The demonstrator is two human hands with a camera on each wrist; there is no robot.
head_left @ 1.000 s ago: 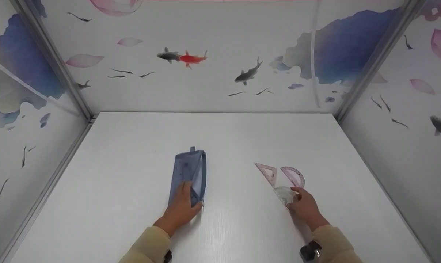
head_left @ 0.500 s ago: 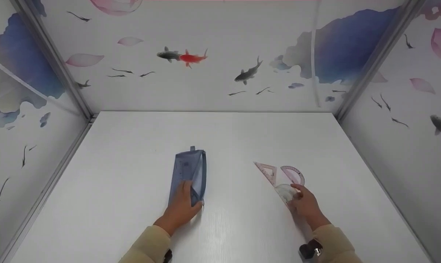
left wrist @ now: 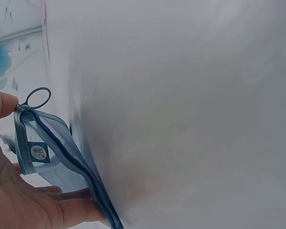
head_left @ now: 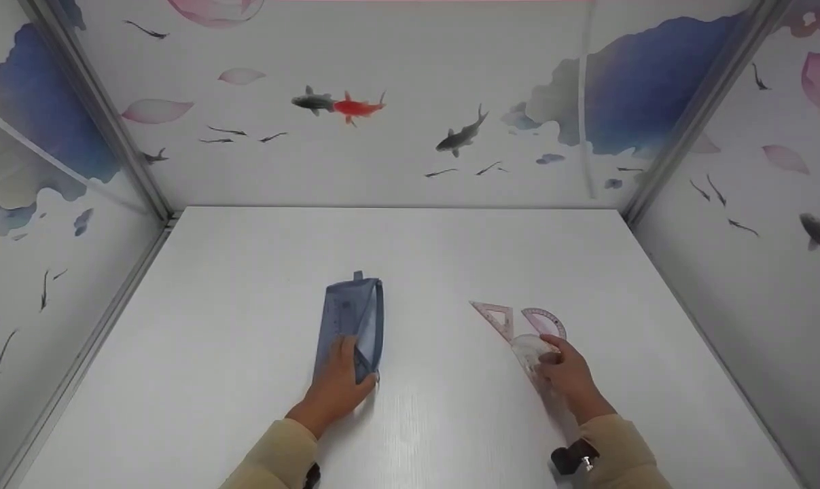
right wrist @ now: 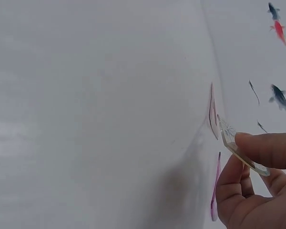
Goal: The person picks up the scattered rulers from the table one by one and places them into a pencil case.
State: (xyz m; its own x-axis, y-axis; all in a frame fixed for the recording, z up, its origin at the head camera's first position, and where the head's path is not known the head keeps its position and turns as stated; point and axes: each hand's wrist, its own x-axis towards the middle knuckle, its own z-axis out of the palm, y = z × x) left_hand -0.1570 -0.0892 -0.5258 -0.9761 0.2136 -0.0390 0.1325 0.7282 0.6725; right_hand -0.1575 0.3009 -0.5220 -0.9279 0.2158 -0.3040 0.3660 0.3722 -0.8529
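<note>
Running near to far, the pouch (head_left: 342,311) points at the back wall (head_left: 396,173).

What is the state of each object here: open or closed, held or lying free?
Blue pencil case, mouth open, gripped by the left fingers
Clear protractor, tilted, pinched in the right fingers
Pink triangle, lying on the table, not held
Pink protractor, lying on the table, not held
</note>
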